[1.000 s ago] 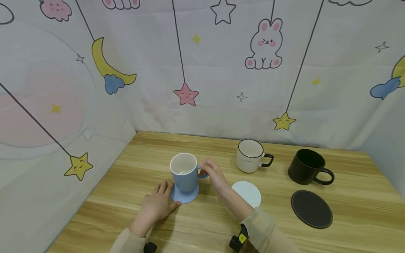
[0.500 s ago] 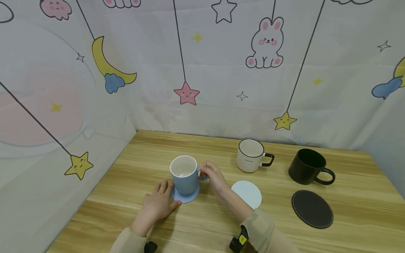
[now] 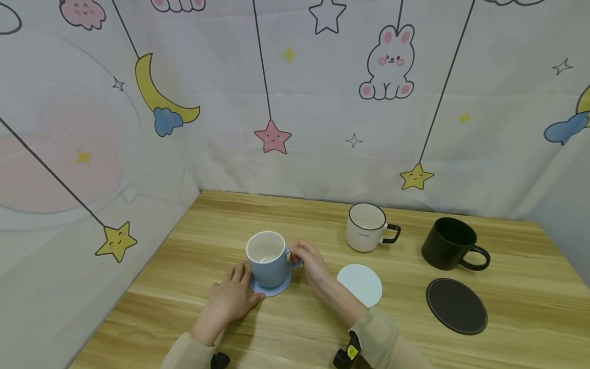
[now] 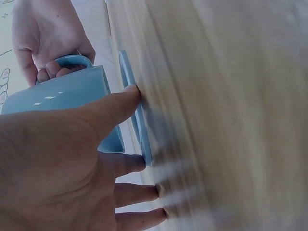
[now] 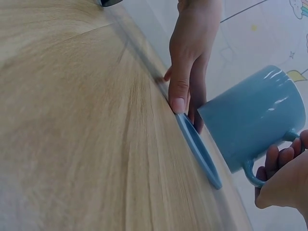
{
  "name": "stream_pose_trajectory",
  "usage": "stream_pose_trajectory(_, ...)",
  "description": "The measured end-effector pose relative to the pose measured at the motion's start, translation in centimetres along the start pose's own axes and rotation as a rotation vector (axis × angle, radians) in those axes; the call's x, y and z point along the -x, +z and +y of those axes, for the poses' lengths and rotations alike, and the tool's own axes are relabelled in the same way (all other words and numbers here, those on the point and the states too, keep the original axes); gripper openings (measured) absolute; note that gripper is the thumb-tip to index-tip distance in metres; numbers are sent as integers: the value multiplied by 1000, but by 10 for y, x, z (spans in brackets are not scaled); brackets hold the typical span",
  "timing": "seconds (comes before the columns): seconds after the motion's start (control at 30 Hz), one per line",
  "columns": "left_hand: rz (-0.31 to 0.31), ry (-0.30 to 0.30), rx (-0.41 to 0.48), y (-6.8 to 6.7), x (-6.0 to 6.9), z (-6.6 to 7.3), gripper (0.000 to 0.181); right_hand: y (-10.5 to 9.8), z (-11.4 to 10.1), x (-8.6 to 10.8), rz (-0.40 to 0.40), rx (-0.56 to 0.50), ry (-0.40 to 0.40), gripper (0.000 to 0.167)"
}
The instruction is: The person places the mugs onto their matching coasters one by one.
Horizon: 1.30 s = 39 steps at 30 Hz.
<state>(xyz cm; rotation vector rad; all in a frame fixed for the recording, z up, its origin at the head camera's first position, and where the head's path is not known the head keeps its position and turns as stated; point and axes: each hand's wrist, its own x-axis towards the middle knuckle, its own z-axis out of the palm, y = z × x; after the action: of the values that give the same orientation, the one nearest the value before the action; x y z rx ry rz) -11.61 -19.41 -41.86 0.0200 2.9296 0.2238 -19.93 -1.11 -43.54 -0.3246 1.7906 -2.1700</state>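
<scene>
A blue mug with a white inside is over a round blue coaster. Both wrist views show a narrow gap between the tilted mug and the coaster. The right hand grips the mug's handle with curled fingers, seen also in the right wrist view. The left hand lies beside the coaster with fingers spread. In the left wrist view, the left hand's thumb and one finger touch the coaster's edge.
A white mug with a black rim and handle stands behind a white round coaster. To the right, a black mug stands behind a black coaster. A printed curtain borders the wooden table.
The blue mug has come down closer to the blue coaster, with the right hand still gripping its handle. The left hand has stayed at the coaster.
</scene>
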Motion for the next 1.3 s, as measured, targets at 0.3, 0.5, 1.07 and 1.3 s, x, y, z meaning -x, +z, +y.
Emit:
stream_pose_trajectory(0.3, 1, -6, 10, 0, 0, 0, 78, 1, 1, -1, -5, 8, 5, 28)
stream_pose_trajectory(0.5, 8, -4, 11, 1, -1, 0, 79, 2, 3, -1, -1, 2, 8, 27)
stream_pose_trajectory(1.07, 11, -7, -3, 3, -1, 0, 78, 2, 10, -2, -6, -15, 23, 27)
stream_pose_trajectory(1.3, 14, -7, -5, 4, -1, -1, 77, 2, 12, -3, 10, -28, 18, 26)
